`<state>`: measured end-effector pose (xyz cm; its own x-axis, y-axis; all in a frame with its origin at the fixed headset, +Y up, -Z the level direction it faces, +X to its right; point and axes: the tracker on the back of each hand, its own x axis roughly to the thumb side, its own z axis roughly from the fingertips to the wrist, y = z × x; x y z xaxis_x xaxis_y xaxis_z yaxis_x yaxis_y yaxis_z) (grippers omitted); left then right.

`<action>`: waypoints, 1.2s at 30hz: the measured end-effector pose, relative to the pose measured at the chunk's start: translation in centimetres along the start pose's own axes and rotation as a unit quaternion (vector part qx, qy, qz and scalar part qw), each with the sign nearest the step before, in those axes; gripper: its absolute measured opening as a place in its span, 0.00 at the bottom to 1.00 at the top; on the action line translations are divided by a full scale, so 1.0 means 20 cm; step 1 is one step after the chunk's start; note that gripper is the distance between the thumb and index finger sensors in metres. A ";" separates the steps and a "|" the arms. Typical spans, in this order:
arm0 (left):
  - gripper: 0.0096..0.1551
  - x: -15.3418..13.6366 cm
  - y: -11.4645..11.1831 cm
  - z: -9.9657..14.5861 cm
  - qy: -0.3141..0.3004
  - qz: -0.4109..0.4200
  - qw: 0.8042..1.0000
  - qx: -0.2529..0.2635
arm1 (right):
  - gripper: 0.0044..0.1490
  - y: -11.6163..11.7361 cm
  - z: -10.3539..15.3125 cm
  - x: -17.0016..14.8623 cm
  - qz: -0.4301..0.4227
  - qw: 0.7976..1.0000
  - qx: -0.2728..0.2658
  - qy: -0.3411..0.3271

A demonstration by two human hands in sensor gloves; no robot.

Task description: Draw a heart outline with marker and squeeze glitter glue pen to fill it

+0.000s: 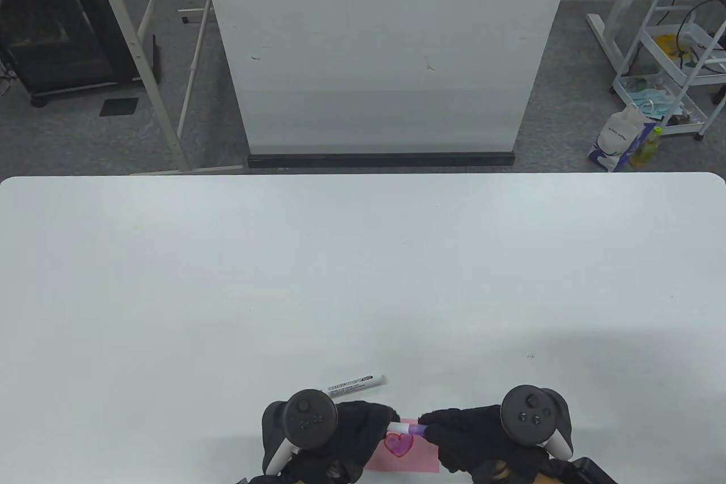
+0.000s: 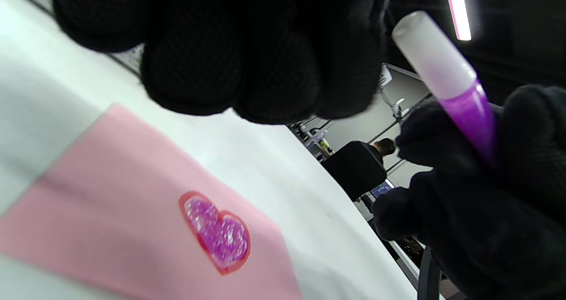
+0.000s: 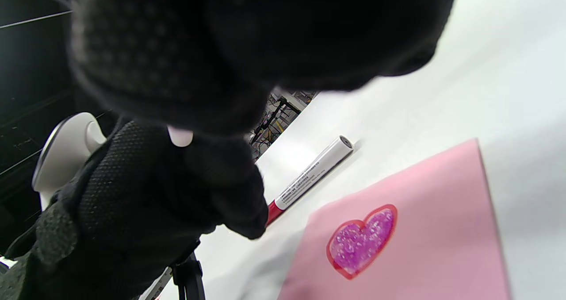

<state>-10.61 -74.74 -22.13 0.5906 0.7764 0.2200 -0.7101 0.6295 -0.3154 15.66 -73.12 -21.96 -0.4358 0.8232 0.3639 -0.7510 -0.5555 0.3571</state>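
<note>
A pink paper [image 1: 422,458] lies at the table's near edge. On it is a red heart outline [image 1: 399,444] filled with purple glitter [image 2: 217,231] [image 3: 362,242]. The purple glitter glue pen [image 1: 407,428] [image 2: 460,92] hangs just above the paper, held between both hands. My right hand [image 1: 431,427] [image 2: 477,194] grips its purple body. My left hand [image 1: 383,424] [image 2: 247,70] has its fingers curled at the white cap end, and its thumb is mostly hidden. The white marker [image 1: 356,386] [image 3: 309,178] lies on the table behind my left hand, held by neither hand.
The white table [image 1: 363,280] stretches far beyond the hands. A tall white board [image 1: 385,53] stands behind its far edge. Racks and a cart [image 1: 675,70] stand on the floor to the sides.
</note>
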 end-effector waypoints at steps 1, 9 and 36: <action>0.31 0.01 -0.01 -0.01 -0.009 0.000 1.000 -0.006 | 0.30 0.00 0.00 0.00 0.001 1.000 0.000 0.001; 0.28 0.03 -0.02 0.00 -0.054 0.008 0.999 -0.006 | 0.30 -0.01 0.00 -0.03 -0.010 1.000 -0.002 0.007; 0.28 0.05 -0.02 0.01 -0.125 -0.057 0.990 0.016 | 0.30 0.02 -0.01 -0.02 -0.005 1.000 0.011 0.002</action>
<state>-9.83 -74.17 -21.51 0.5565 0.6816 0.4751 -0.6588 0.7104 -0.2477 15.44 -73.69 -22.08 -0.4311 0.8286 0.3572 -0.7441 -0.5504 0.3787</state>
